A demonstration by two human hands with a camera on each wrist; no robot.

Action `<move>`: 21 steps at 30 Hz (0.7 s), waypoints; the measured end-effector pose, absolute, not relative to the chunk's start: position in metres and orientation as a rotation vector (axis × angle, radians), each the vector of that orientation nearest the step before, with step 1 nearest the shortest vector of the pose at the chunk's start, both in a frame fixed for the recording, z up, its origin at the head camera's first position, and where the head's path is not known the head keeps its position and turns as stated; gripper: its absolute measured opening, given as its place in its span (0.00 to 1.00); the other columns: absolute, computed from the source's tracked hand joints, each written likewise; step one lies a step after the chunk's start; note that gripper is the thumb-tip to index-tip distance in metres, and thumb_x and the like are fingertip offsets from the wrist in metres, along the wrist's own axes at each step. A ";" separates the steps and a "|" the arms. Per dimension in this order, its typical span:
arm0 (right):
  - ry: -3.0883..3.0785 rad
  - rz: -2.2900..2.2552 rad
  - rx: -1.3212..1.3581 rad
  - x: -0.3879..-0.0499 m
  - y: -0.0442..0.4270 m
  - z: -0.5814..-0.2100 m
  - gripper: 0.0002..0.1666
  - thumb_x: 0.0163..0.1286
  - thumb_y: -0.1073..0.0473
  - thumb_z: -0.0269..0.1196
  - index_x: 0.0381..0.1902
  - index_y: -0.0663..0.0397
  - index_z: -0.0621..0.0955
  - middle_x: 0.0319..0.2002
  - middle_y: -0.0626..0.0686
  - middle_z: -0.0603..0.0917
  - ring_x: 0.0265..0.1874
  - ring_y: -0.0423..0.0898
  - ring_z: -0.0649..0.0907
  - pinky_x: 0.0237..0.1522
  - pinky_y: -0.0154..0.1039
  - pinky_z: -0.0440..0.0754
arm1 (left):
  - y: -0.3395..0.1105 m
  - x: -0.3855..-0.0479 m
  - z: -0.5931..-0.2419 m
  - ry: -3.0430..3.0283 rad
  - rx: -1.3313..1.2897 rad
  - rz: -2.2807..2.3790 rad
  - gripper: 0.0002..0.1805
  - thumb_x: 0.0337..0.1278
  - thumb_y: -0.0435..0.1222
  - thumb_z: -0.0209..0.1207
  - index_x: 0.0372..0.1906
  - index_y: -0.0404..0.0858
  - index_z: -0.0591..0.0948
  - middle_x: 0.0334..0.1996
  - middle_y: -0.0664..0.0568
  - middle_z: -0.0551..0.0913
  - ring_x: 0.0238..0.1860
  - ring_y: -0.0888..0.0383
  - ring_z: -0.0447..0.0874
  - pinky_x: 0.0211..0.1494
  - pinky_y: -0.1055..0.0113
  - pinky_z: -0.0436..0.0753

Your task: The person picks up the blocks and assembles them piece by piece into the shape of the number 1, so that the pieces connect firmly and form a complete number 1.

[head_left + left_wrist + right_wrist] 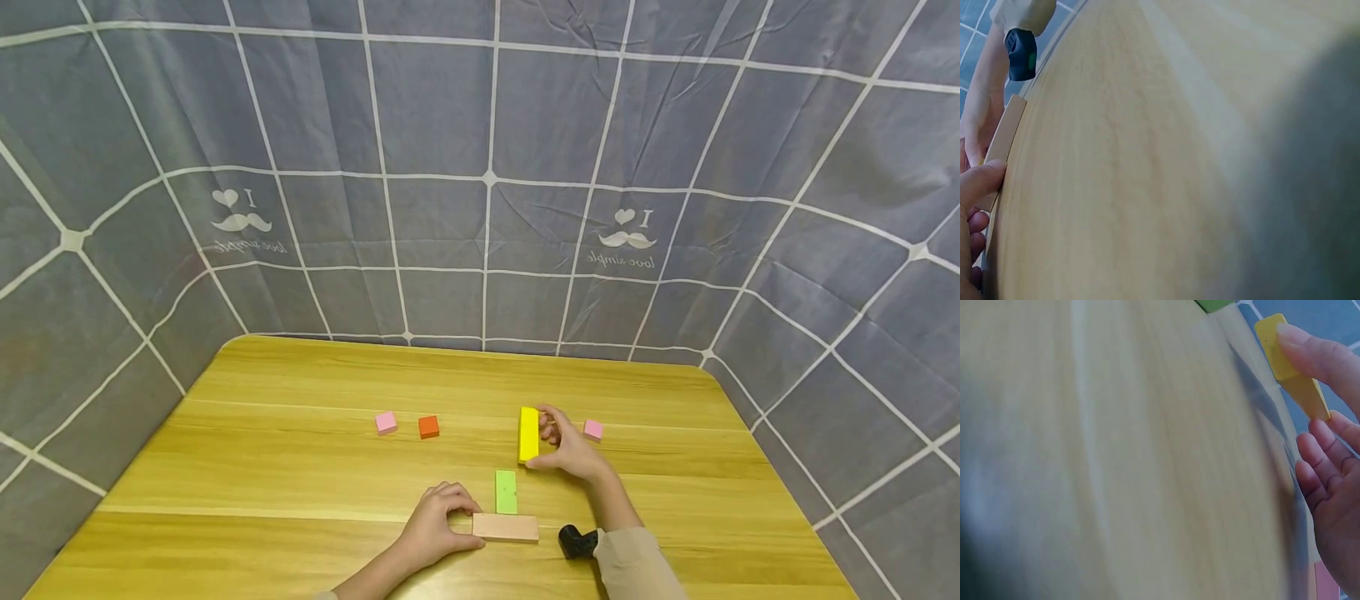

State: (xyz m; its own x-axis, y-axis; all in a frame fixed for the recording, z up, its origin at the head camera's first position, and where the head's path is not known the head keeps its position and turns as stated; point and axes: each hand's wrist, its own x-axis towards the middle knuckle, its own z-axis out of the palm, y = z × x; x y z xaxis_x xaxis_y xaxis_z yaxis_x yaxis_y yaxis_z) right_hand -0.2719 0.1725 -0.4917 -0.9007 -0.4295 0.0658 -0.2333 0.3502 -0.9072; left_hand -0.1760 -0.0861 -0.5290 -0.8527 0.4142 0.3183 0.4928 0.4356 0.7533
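Note:
In the head view my right hand (573,450) pinches a long yellow block (528,435) by its two ends, thumb at the near end. The right wrist view shows the yellow block (1288,359) between thumb and fingertips, tilted and seemingly off the table. My left hand (438,525) grips the left end of a plain wooden block (506,527) lying on the table, its thumb on the near side. A light green block (506,492) lies just beyond the wooden block, its near end close to or touching it.
Toward the back of the wooden table (300,467) sit a pink block (386,422) and a red-orange block (428,427) on the left. Another pink block (593,430) is right of my right hand. A black device (576,542) is at my right wrist. A grey checked curtain (435,225) surrounds the table.

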 end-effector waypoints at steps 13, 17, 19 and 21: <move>2.375 -1.545 -0.674 -0.274 0.150 -0.482 0.50 0.47 0.71 0.70 0.63 0.74 0.55 0.45 0.71 0.63 0.40 0.61 0.65 0.40 0.42 0.62 | -0.086 -0.177 -0.529 -2.581 -0.826 -1.389 0.15 0.29 0.44 0.74 0.30 0.47 0.84 0.29 0.68 0.77 0.34 0.68 0.69 0.42 0.66 0.69; 2.368 -1.570 -0.695 -0.282 0.150 -0.498 0.50 0.45 0.70 0.71 0.62 0.72 0.56 0.45 0.70 0.63 0.39 0.60 0.64 0.40 0.40 0.62 | -0.086 -0.176 -0.529 -2.586 -0.831 -1.394 0.15 0.30 0.44 0.74 0.30 0.46 0.83 0.29 0.68 0.77 0.34 0.68 0.69 0.42 0.66 0.69; 2.374 -1.565 -0.720 -0.285 0.151 -0.505 0.50 0.45 0.69 0.72 0.62 0.71 0.56 0.44 0.68 0.63 0.39 0.58 0.64 0.40 0.39 0.62 | -0.086 -0.176 -0.529 -2.588 -0.831 -1.397 0.15 0.30 0.44 0.73 0.30 0.46 0.83 0.29 0.68 0.77 0.34 0.68 0.69 0.42 0.66 0.69; 2.380 -1.557 -0.720 -0.288 0.152 -0.510 0.51 0.45 0.67 0.73 0.62 0.69 0.57 0.44 0.66 0.63 0.40 0.54 0.64 0.42 0.38 0.62 | -0.087 -0.176 -0.528 -2.590 -0.832 -1.400 0.15 0.30 0.43 0.73 0.30 0.46 0.83 0.29 0.67 0.77 0.34 0.68 0.69 0.42 0.66 0.69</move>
